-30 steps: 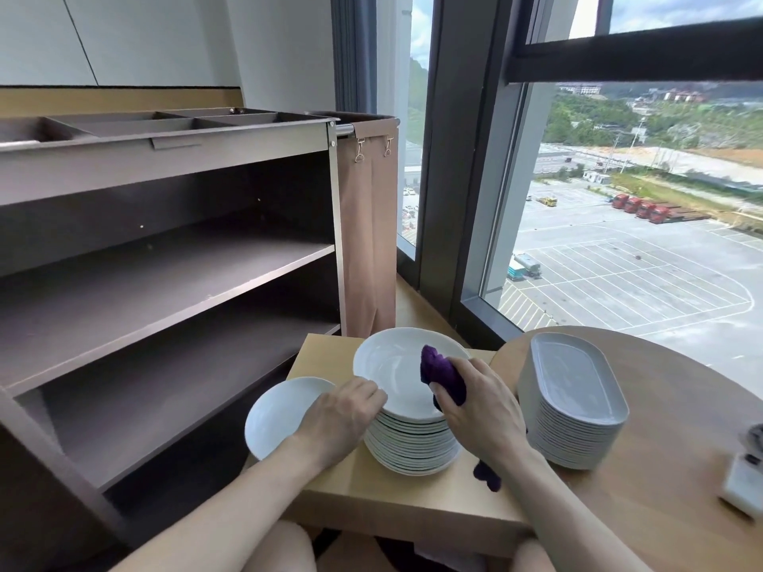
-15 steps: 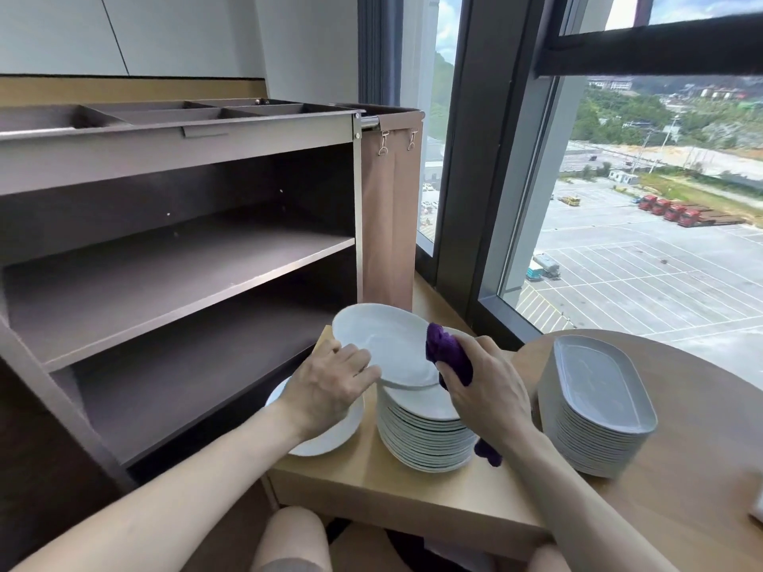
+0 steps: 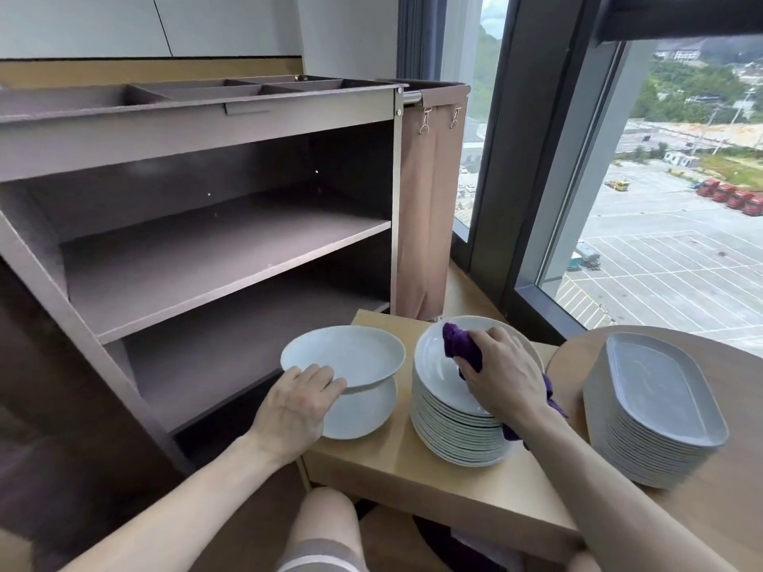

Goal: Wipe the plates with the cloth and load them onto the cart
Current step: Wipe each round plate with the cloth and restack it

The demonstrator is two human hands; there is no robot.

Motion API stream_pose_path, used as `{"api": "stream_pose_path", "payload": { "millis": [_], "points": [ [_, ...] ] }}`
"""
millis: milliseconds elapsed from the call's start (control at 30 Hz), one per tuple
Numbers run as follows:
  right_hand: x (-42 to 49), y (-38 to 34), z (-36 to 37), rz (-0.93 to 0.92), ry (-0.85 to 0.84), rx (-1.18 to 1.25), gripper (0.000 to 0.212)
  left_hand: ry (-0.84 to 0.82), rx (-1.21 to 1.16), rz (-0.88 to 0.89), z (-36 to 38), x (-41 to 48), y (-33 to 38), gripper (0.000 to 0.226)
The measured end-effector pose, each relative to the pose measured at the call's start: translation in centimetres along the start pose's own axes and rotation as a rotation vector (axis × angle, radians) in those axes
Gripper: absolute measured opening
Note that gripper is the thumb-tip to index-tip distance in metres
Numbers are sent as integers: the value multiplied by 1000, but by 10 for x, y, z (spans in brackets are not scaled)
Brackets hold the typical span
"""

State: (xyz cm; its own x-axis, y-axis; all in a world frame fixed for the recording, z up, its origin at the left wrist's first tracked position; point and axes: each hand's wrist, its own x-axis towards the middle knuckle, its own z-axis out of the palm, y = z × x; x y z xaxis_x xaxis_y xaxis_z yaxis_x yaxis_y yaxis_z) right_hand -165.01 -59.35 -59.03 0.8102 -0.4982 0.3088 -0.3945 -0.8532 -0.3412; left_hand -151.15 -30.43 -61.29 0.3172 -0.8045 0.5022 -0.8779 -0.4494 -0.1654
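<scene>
I read this as the set-aside step: the round white plate (image 3: 347, 357) hangs just above another white plate (image 3: 359, 414) on the low wooden table (image 3: 413, 480), my left hand (image 3: 295, 406) pinching its near rim. My right hand (image 3: 505, 379) presses the bunched purple cloth (image 3: 460, 348) onto the tall plate stack (image 3: 454, 423). Next, I judge, a level lowering, then wiping; the grey cart (image 3: 206, 258) holds no plates.

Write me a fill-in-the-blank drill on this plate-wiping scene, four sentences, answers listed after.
1. The right hand presses a cloth coloured ____.
2. The left hand holds one round plate above another plate lying on the ____ table.
3. The cart shelves hold ____ plates.
4. The stack of oval platters stands to the ____ of the round stack.

Answers: purple; wooden; no; right
</scene>
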Motion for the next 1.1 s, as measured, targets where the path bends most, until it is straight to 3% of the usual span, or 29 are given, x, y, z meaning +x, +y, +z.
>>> {"api": "stream_pose_path", "payload": {
  "millis": [200, 1000, 1100],
  "points": [
    [8, 4, 16, 21, -143, -178, 32, -95, -61, -137, 24, -15, 14, 36],
    [4, 1, 22, -27, -125, -263, 33, -435, -14, -180, 87, -30, 37, 33],
    [4, 1, 22, -29, -125, -264, 34, -534, -55, -225, 97, -26, 37, 22]
  ]
}}
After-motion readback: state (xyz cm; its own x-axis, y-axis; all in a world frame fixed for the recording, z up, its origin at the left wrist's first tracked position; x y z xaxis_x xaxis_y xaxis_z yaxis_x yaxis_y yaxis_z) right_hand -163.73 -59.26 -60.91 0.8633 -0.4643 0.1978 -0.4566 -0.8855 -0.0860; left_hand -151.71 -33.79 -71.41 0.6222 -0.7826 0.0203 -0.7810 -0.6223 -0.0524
